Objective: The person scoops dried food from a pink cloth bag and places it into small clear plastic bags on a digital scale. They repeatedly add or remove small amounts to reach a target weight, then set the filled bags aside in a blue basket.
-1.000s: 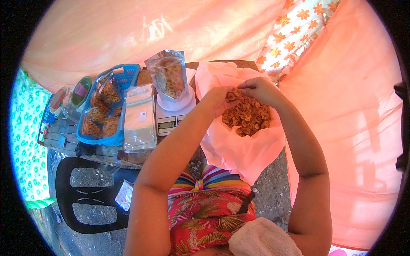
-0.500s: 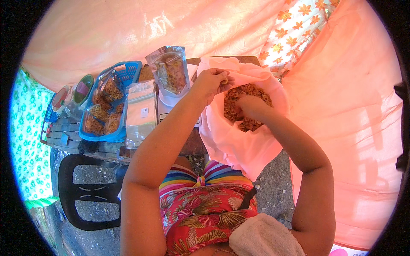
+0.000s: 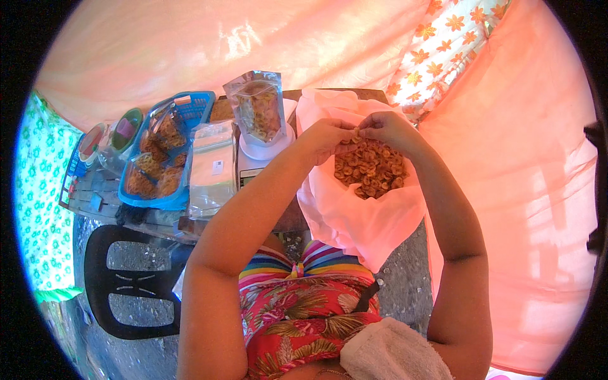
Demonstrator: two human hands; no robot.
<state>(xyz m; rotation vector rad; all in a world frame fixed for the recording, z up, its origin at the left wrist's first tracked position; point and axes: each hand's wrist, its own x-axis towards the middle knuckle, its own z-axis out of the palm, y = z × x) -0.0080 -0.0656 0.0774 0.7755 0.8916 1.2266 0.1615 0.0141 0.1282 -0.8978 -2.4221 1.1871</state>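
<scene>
Above a pink-cloth-lined container (image 3: 339,218), my left hand (image 3: 328,139) and my right hand (image 3: 391,132) meet fingertip to fingertip. Both are closed in a pinch around a small brown chip (image 3: 356,134), partly hidden by the fingers. Below them lies a heap of thin, curled brown chips (image 3: 373,172) inside the cloth. To the left of my left hand, a clear-fronted silver pouch (image 3: 258,114), part filled with chips, stands upright on a white weighing scale (image 3: 263,151). My left forearm covers part of the scale.
Beside the scale lies a stack of flat clear pouches (image 3: 212,168). A blue basket (image 3: 166,201) farther left holds several filled bags. Small round tubs (image 3: 126,130) stand at the table's left end. A black chair (image 3: 101,278) is at lower left; pink sheeting (image 3: 506,190) hangs around.
My right hand has come up out of the chips to meet my left hand, and its fingers now pinch a chip. My left hand has shifted slightly to the right and down.
</scene>
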